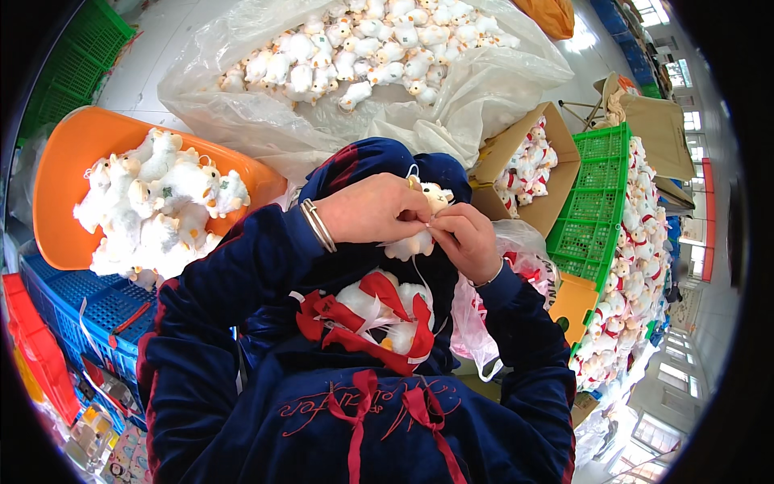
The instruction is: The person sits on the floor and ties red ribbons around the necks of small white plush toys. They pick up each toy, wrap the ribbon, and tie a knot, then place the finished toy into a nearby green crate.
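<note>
Left hand (pixel 372 210), right hand (pixel 469 242) — both pinched closed, gripping white plush toy (pixel 411 247); orange tub (pixel 61 189) at left

It is a toy workshop, shown by the white plush toys (pixel 395 50) heaped in plastic sheeting (pixel 201 90), an orange tub (pixel 60 189) and a cardboard box (pixel 568 157).

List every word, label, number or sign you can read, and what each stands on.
Navy velvet sweatshirt: red cursive embroidery, wording not copied.
Crumpled translucent plastic bag: dark print, creased, unreadable.
White plush toys in the rounded orange plastic tub: green marks, too small to read.
White plush toy at the fingers: no readable text.
</note>
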Demonstrator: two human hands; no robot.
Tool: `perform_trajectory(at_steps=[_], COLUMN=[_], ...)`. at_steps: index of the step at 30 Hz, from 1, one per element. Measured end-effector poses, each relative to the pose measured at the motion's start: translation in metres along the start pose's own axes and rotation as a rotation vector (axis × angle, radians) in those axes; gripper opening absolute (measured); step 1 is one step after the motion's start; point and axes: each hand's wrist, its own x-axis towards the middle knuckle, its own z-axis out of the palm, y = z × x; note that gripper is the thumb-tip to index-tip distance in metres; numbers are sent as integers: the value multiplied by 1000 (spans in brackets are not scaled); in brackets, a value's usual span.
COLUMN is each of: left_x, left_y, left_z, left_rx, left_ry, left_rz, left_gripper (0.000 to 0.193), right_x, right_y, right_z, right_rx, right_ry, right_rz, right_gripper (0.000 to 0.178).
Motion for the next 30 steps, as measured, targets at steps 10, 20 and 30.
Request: perform_trajectory(at_steps=[10, 20, 30], left_x=[0, -6, -15], left_y=[-1, -8, -10], left_z=[4, 15, 21], left_rx=[-14, 87, 101], left_ry=[15, 113, 163], left_rz=[-60, 30, 72], left_gripper=[16, 12, 14], right_x=[15, 8, -6], right_y=[-17, -29, -16], right_z=[-12, 12, 29], right_rx=[22, -28, -17], right_ry=[-84, 133, 263], right_rz=[116, 223, 97], right_gripper=[16, 20, 24])
